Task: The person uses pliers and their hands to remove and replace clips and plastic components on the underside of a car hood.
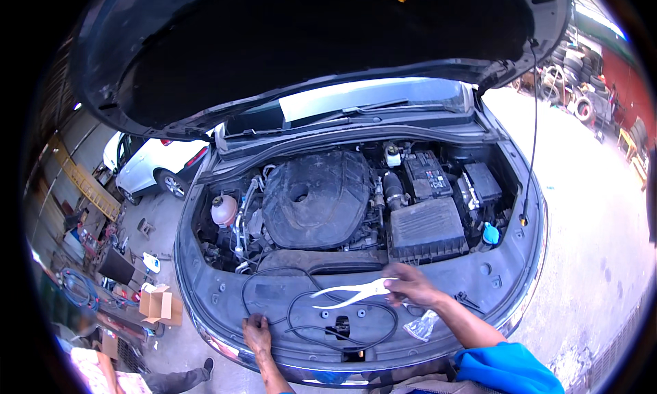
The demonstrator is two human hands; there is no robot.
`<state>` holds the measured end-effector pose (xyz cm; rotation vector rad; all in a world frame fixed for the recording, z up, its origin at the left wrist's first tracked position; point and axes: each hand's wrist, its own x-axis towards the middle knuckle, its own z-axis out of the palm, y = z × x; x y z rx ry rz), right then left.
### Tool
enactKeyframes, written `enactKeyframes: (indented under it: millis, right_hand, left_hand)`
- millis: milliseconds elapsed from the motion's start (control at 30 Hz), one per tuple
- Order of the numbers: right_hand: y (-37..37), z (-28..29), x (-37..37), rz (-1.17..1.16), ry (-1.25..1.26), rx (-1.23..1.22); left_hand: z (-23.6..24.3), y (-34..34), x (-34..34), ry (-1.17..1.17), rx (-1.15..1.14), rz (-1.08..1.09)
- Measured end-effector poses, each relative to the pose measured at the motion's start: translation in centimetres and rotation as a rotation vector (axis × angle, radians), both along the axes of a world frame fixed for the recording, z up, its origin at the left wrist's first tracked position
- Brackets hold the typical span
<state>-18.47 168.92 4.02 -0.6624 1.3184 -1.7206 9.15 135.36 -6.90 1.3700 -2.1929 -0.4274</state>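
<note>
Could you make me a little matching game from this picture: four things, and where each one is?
1. white two-pronged tool
2. black cable
3. blue cap
4. pinkish reservoir

A. left of the engine cover in the picture
B. lying in loops on the front panel
C. in the right hand
D. right of the engine cover in the picture

Pairs: 1-C, 2-B, 3-D, 4-A

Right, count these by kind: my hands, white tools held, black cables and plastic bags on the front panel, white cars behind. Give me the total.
Left hand and right hand: 2
White plier-like tool: 1
Looped black cable: apparently 1
Plastic bag: 1
White car: 1
Total: 6
</note>
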Motion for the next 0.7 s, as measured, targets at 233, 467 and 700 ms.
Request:
enactKeyframes:
  millis: [233,467,700]
  right_hand:
    - [13.1,-2.1,-0.4,-0.242,-0.135,-0.093]
    - [6.5,10.3,-5.9,-0.06,0.263,0.082]
    - [2.3,22.9,-19.0,0.092,0.345,0.162]
  left_hand:
    - [5.6,5.0,-3.8,0.441,0.029,-0.261]
    - [18.6,21.2,-19.7,-0.014,0.911,-1.314]
    - [34.3,20.4,-33.0,0.202,1.175,-1.024]
